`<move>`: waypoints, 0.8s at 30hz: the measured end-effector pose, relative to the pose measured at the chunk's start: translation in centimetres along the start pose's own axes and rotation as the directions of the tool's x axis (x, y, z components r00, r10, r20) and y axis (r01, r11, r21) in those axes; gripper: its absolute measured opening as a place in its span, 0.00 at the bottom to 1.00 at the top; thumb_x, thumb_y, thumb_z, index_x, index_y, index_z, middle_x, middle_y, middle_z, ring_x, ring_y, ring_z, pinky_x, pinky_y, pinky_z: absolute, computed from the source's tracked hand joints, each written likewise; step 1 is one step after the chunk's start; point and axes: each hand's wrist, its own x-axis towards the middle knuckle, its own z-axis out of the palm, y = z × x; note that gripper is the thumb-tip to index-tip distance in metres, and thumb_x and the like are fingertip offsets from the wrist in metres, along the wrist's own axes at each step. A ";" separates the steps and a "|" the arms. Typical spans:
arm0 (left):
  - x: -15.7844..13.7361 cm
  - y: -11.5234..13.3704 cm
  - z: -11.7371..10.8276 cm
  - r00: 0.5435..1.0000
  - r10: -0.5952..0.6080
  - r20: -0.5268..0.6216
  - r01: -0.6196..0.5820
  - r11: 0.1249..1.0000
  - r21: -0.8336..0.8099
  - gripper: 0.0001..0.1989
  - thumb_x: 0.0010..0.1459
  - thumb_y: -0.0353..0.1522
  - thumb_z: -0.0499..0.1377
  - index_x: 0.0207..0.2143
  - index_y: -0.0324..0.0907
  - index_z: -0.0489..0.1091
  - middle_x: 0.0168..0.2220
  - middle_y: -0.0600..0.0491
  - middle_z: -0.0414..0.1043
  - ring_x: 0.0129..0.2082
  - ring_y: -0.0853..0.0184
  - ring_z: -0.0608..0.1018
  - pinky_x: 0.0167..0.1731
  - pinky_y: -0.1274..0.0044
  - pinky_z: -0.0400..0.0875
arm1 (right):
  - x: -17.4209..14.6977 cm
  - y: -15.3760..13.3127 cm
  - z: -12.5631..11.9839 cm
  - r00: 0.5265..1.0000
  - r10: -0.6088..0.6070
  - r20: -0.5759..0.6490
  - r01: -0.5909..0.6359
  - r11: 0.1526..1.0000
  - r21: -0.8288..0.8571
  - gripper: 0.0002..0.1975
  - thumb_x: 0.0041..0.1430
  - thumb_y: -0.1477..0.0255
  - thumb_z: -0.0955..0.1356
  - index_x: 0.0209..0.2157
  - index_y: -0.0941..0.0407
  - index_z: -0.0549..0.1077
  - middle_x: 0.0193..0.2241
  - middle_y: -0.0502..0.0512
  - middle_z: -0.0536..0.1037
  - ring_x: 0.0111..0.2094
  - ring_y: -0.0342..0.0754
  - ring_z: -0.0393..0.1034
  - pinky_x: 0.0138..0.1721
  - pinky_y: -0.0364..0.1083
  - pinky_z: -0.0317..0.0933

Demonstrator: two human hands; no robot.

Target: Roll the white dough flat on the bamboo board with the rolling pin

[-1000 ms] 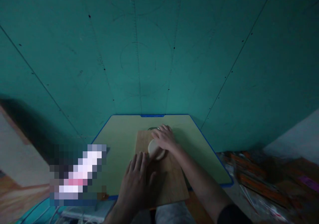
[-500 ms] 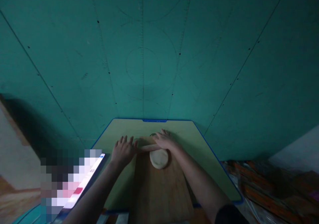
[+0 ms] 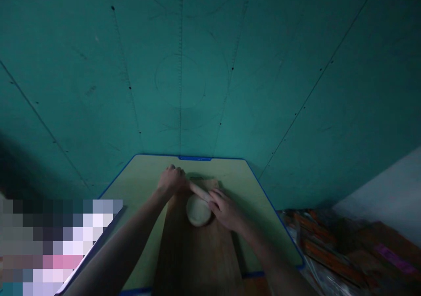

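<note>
A rolling pin lies slanted across the far edge of a round, flattened piece of dough. My left hand is closed around the pin's left end, which is farther from me. Its right end is in my right hand, with the fingers wrapped over it. Under the dough is a wooden cutting board, whose far end shows a metal handle loop.
The board rests on a pale table with a blue rim, which stands against a green wall. A bright screen, mostly blurred out, is at the lower left. Wrapped items and boxes lie on the right.
The pin has turned from nearly level to slanted, its right end nearer me. My right hand has come back towards me and gripped it; my left has closed and moved forward. The view has shifted.
</note>
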 end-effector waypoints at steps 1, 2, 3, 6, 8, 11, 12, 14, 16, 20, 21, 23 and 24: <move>-0.2 0.0 -0.3 1.000 0.007 -0.007 -0.007 1.000 -0.007 0.18 0.65 0.31 0.45 0.40 0.37 0.75 0.41 0.40 0.75 0.45 0.57 0.77 0.43 0.70 0.70 | -0.1 0.3 -0.1 1.000 0.014 -0.013 -0.014 1.000 0.009 0.20 0.68 0.71 0.61 0.58 0.58 0.69 0.60 0.63 0.70 0.61 0.51 0.63 0.60 0.51 0.58; -0.5 -0.1 -0.5 1.000 0.010 -0.014 -0.010 1.000 -0.013 0.19 0.66 0.32 0.44 0.40 0.37 0.75 0.41 0.41 0.75 0.44 0.58 0.77 0.43 0.71 0.70 | -0.2 0.6 -0.3 0.999 0.035 -0.023 -0.034 0.999 0.023 0.19 0.68 0.72 0.61 0.57 0.59 0.69 0.59 0.63 0.71 0.60 0.51 0.65 0.59 0.50 0.60; -0.9 -0.2 -0.7 1.000 0.010 -0.019 -0.011 1.000 -0.019 0.21 0.67 0.34 0.43 0.40 0.38 0.75 0.41 0.42 0.75 0.43 0.59 0.78 0.42 0.72 0.70 | -0.1 0.8 -0.4 0.998 0.060 -0.032 -0.058 0.997 0.041 0.18 0.67 0.74 0.61 0.56 0.59 0.70 0.57 0.63 0.73 0.58 0.50 0.68 0.57 0.49 0.61; -3.0 -1.0 -0.9 1.000 0.005 -0.021 -0.005 1.000 -0.024 0.22 0.68 0.36 0.42 0.38 0.39 0.75 0.39 0.44 0.76 0.39 0.61 0.79 0.39 0.73 0.70 | 0.2 0.9 -0.9 0.995 0.088 -0.056 -0.085 0.994 0.063 0.16 0.66 0.76 0.61 0.53 0.56 0.72 0.53 0.59 0.77 0.52 0.49 0.72 0.52 0.47 0.65; -4.6 -1.4 -0.6 1.000 0.011 -0.018 -0.011 1.000 -0.019 0.21 0.68 0.35 0.43 0.38 0.39 0.75 0.38 0.44 0.76 0.37 0.60 0.79 0.38 0.72 0.71 | 0.4 0.4 -1.0 0.995 0.064 -0.078 -0.061 0.997 0.037 0.15 0.64 0.76 0.63 0.50 0.55 0.73 0.50 0.58 0.79 0.50 0.50 0.73 0.50 0.47 0.64; -6.8 -1.6 0.5 0.999 0.044 -0.026 -0.044 0.999 -0.017 0.19 0.68 0.32 0.43 0.43 0.38 0.73 0.42 0.43 0.76 0.41 0.60 0.79 0.43 0.71 0.71 | 0.5 -0.5 -1.0 0.990 0.033 -0.135 -0.037 0.999 -0.026 0.13 0.63 0.77 0.64 0.47 0.55 0.74 0.44 0.57 0.81 0.47 0.51 0.74 0.49 0.47 0.64; -7.5 -1.5 0.9 0.997 0.065 -0.047 -0.066 0.998 -0.017 0.18 0.67 0.31 0.43 0.47 0.38 0.72 0.46 0.42 0.76 0.45 0.59 0.78 0.46 0.70 0.71 | 0.4 -0.7 -1.0 0.988 0.022 -0.156 -0.029 0.999 -0.043 0.12 0.63 0.77 0.63 0.46 0.55 0.74 0.42 0.57 0.81 0.46 0.51 0.73 0.49 0.48 0.64; -8.9 -1.2 1.9 0.986 0.114 -0.124 -0.117 0.993 -0.012 0.19 0.67 0.32 0.45 0.55 0.38 0.68 0.54 0.41 0.73 0.54 0.56 0.74 0.51 0.66 0.69 | 0.3 -0.8 -0.9 0.983 -0.030 -0.183 0.018 0.998 -0.067 0.14 0.63 0.79 0.61 0.46 0.56 0.75 0.43 0.57 0.81 0.46 0.51 0.73 0.50 0.50 0.63; -10.3 -1.0 2.8 0.962 0.157 -0.223 -0.164 0.987 -0.009 0.21 0.67 0.33 0.46 0.58 0.37 0.65 0.59 0.40 0.69 0.58 0.53 0.71 0.54 0.63 0.68 | 0.2 -0.7 -0.9 0.976 -0.103 -0.193 0.090 0.993 -0.077 0.18 0.61 0.81 0.60 0.48 0.56 0.75 0.47 0.59 0.79 0.50 0.51 0.71 0.55 0.52 0.61; -13.2 -0.2 3.8 0.922 0.216 -0.321 -0.238 0.971 -0.030 0.21 0.67 0.35 0.45 0.57 0.37 0.64 0.57 0.40 0.70 0.56 0.53 0.72 0.53 0.61 0.70 | -0.2 -0.6 -1.4 0.973 -0.143 -0.182 0.132 0.989 -0.073 0.25 0.54 0.84 0.60 0.51 0.58 0.74 0.52 0.59 0.77 0.54 0.50 0.68 0.61 0.54 0.57; -14.0 0.1 3.8 0.919 0.229 -0.321 -0.252 0.967 -0.033 0.21 0.67 0.35 0.46 0.58 0.37 0.63 0.56 0.40 0.70 0.55 0.53 0.72 0.52 0.62 0.71 | -0.2 -0.7 -1.5 0.976 -0.133 -0.175 0.122 0.990 -0.073 0.26 0.53 0.84 0.60 0.51 0.58 0.75 0.52 0.59 0.77 0.54 0.50 0.68 0.61 0.53 0.57; -15.4 0.9 3.6 0.923 0.234 -0.306 -0.256 0.966 -0.034 0.21 0.65 0.33 0.48 0.59 0.37 0.61 0.56 0.40 0.70 0.53 0.54 0.73 0.49 0.64 0.73 | -0.3 -0.8 -1.7 0.980 -0.125 -0.157 0.114 0.990 -0.079 0.27 0.50 0.85 0.61 0.50 0.58 0.75 0.52 0.59 0.77 0.55 0.50 0.67 0.61 0.53 0.58; -16.0 1.3 3.4 0.927 0.227 -0.298 -0.247 0.968 -0.032 0.22 0.64 0.31 0.49 0.60 0.37 0.60 0.56 0.39 0.70 0.51 0.54 0.74 0.48 0.64 0.73 | -0.3 -0.9 -1.8 0.981 -0.127 -0.146 0.116 0.990 -0.083 0.27 0.50 0.85 0.60 0.50 0.57 0.75 0.52 0.58 0.76 0.55 0.50 0.66 0.61 0.52 0.58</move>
